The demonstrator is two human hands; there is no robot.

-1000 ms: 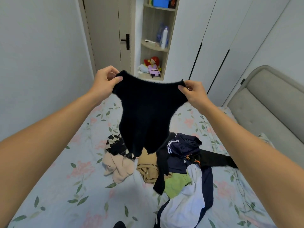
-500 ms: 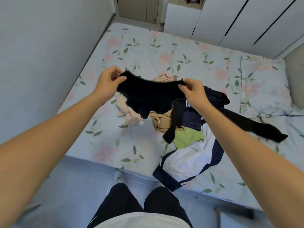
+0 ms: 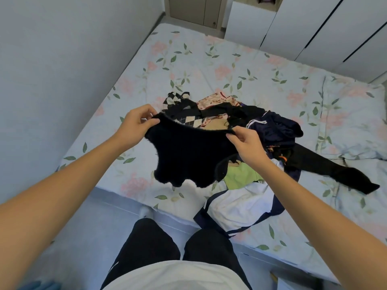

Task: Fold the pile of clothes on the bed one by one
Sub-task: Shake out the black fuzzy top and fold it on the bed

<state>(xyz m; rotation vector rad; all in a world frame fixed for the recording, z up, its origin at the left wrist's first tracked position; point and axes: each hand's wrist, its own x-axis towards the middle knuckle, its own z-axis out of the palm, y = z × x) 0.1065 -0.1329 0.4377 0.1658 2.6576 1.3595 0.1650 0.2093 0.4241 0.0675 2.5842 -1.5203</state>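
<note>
A fuzzy black knit garment (image 3: 188, 158) hangs spread in the air above the near edge of the bed (image 3: 188, 59). My left hand (image 3: 136, 124) pinches its upper left corner and my right hand (image 3: 247, 141) pinches its upper right corner. Behind and to the right of it lies the pile of clothes (image 3: 240, 122): a black-and-white argyle piece (image 3: 178, 101), a pink patterned piece, a navy garment (image 3: 274, 126), a lime green piece (image 3: 240, 176), a white and navy jacket (image 3: 238, 206) and long black trousers (image 3: 335, 170).
A pillow (image 3: 351, 122) in the same floral cover lies at the bed's right end. A grey wall (image 3: 62, 70) runs along the left side. White wardrobe doors (image 3: 335, 28) stand beyond the bed. My legs in black trousers (image 3: 159, 248) stand against the bed's front edge.
The view has tilted down from the room to the bed. Both hands have lowered the black garment and drawn it nearer to me, over the bed's front edge.
</note>
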